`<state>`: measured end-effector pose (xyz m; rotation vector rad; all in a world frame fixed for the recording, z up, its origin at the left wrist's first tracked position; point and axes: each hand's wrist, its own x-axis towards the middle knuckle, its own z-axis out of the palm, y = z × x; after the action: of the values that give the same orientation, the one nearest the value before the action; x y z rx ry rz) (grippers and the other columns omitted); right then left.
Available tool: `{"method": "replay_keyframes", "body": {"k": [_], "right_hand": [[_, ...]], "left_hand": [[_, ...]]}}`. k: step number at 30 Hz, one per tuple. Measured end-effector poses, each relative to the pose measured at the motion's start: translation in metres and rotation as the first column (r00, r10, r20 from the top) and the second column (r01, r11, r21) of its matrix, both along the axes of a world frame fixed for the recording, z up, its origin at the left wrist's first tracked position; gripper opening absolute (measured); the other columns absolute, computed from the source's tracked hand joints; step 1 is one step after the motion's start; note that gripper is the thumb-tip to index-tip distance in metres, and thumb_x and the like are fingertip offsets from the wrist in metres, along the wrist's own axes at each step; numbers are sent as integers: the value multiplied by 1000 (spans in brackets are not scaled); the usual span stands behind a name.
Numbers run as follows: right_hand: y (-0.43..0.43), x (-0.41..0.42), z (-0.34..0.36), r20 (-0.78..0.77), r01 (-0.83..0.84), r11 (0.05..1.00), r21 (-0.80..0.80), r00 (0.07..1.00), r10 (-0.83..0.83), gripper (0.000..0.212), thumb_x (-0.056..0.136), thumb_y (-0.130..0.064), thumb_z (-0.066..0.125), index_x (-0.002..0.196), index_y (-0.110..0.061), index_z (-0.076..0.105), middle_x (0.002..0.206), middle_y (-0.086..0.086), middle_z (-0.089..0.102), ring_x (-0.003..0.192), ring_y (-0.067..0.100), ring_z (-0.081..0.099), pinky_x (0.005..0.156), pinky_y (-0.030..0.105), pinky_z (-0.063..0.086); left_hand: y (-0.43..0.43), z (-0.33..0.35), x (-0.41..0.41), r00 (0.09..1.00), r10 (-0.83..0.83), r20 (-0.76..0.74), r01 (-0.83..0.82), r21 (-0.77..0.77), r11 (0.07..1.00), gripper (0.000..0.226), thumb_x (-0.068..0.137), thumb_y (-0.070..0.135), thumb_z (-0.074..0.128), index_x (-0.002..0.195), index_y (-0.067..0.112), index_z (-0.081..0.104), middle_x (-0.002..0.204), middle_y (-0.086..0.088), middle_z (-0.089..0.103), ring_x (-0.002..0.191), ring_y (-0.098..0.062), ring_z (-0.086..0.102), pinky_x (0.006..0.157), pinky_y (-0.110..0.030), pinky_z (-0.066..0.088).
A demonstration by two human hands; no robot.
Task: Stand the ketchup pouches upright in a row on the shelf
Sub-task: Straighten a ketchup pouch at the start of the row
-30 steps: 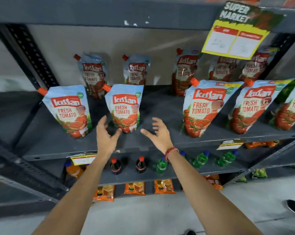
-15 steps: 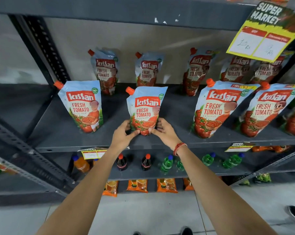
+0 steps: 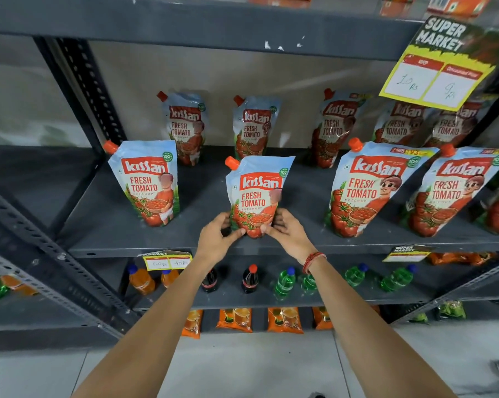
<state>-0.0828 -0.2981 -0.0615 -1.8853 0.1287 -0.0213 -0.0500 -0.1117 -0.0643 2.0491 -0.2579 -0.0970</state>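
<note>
A blue-and-red ketchup pouch with an orange cap stands upright near the front middle of the grey shelf. My left hand grips its lower left corner and my right hand grips its lower right corner. Another upright pouch stands to the left. Two bigger pouches lean at the right in the front row. Several pouches stand in a back row against the wall.
A yellow price sign hangs from the upper shelf at the top right. Below, a shelf holds soda bottles and a price tag. Orange packets lie on the lowest shelf. A perforated steel upright stands at the left.
A second ago both hands were open in front of the middle pouch. They then closed on its lower corners and still hold it; the view has shifted a little.
</note>
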Motion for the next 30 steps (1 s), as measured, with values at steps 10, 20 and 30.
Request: {"method": "replay_keyframes", "body": {"k": [10, 20, 30], "right_hand": [[21, -21, 0, 152, 314, 939, 139, 931, -333, 47, 75, -19, 78, 116, -15, 56, 106, -7, 61, 98, 0, 58, 77, 8, 49], [118, -5, -8, 272, 8, 954, -301, 959, 78, 33, 86, -27, 64, 117, -16, 57, 114, 0, 52, 101, 12, 54, 82, 31, 53], [167, 83, 9, -103, -203, 977, 68, 973, 209, 86, 81, -29, 71, 148, -18, 18, 148, 14, 37, 133, 24, 40, 111, 40, 36]], "left_hand": [[17, 10, -9, 999, 33, -11, -34, -140, 990, 42, 84, 23, 65, 122, 10, 55, 119, -4, 63, 108, -12, 59, 96, -24, 43], [141, 7, -4, 823, 561, 90, -546, -148, 825, 33, 83, 7, 64, 116, 10, 57, 117, -9, 63, 108, -22, 60, 96, -35, 48], [173, 14, 49, 988, 123, -97, -135, -138, 981, 82, 78, 14, 71, 144, 15, 24, 144, -9, 43, 132, -22, 40, 111, -37, 30]]}}
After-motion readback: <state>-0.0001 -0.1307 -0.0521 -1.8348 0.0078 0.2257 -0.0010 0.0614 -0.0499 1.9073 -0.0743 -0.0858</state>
